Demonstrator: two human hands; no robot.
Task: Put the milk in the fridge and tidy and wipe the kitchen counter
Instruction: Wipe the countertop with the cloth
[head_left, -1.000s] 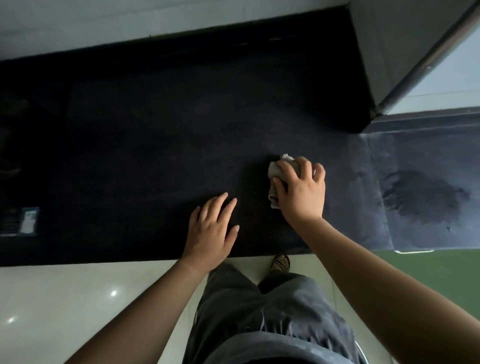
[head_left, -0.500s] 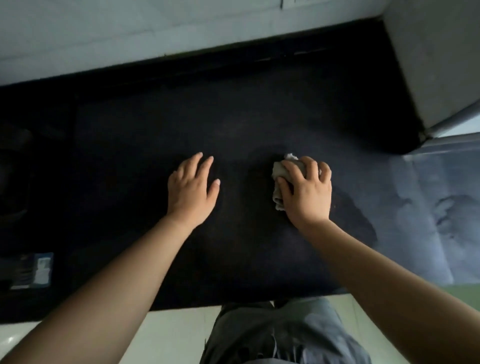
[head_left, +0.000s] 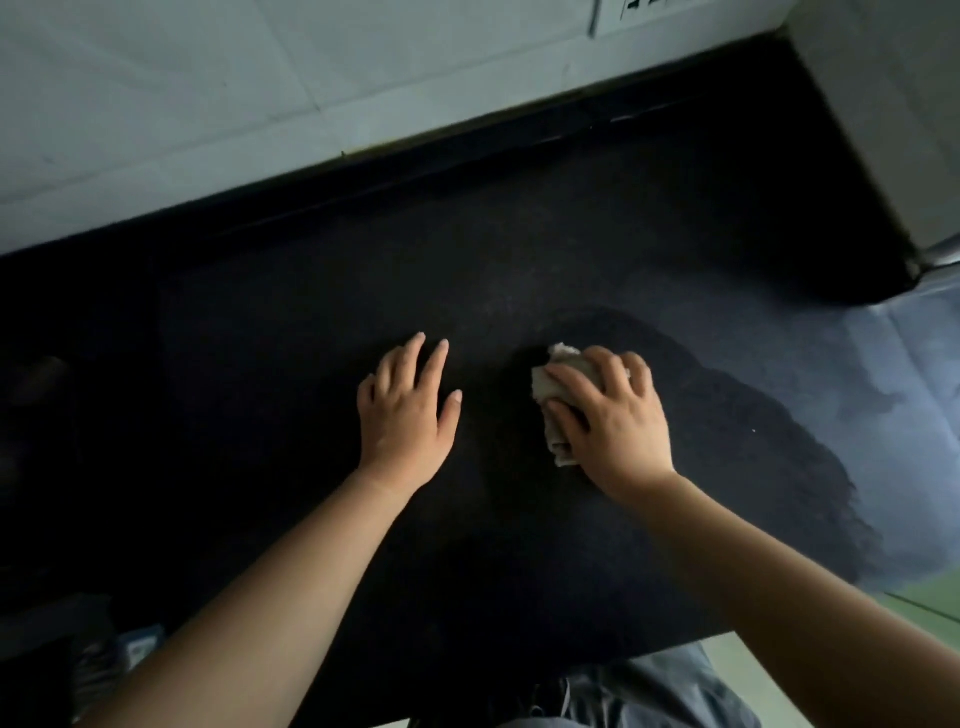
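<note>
Since the earlier frame the left hand (head_left: 408, 415) has slid further onto the counter (head_left: 311, 322), away from its front edge, and now lies beside the cloth (head_left: 563, 376), apart from it. It rests flat, fingers spread, holding nothing. The right hand (head_left: 613, 421) presses on the crumpled pale cloth, fingers curled over it and gripping it against the counter. A dark wet patch (head_left: 753, 431) spreads right of the cloth; paler dry surface lies beyond. Tiled wall (head_left: 208, 104) behind the counter. No milk visible
</note>
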